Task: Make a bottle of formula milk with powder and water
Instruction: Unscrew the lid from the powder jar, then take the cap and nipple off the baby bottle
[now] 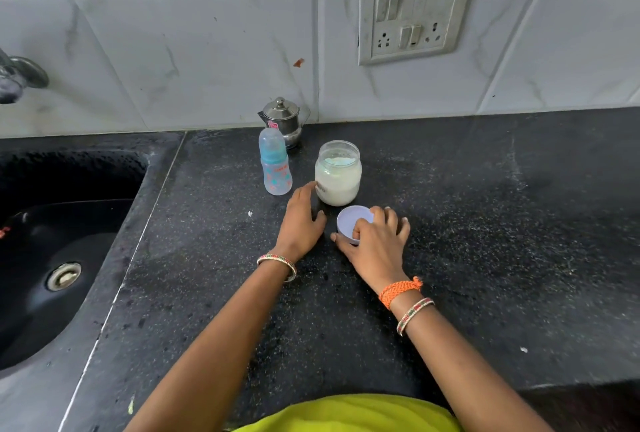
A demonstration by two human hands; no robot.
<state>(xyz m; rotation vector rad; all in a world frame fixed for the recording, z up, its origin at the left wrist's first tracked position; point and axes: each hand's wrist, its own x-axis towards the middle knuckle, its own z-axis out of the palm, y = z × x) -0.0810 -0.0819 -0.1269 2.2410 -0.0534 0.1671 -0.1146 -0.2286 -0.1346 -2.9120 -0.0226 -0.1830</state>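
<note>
Black speckled stone counter (450,224) runs along a wall of white marble-look tiles (173,33). At the left, a dark sink (52,224) with a metal drain is set into the counter, and part of a metal tap (17,77) projects from the wall above it. A switch and socket plate (414,16) is mounted on the tiles, upper right.

Against the wall stands a small steel pot (284,120) with a lid and spout. Just in front of it, a clear baby bottle (275,167) stands upright, capped, with a blue collar and printed pattern. To the right of the bottle, close by but apart, an open jar (337,173) holds white powder to well over half its height.

Left hand (301,220) lies palm down on the counter, fingers straight and relaxed, fingertips at the lower left side of the jar; contact cannot be confirmed. Right hand (374,241) grips a round white lid (351,220), which rests on the counter in front of the jar, inner side up; thumb and fingers curl around its rim.

Both wrists carry beaded bangles; the right also bears an orange braided thread. A yellow-green garment (346,414) shows at the bottom edge.
</note>
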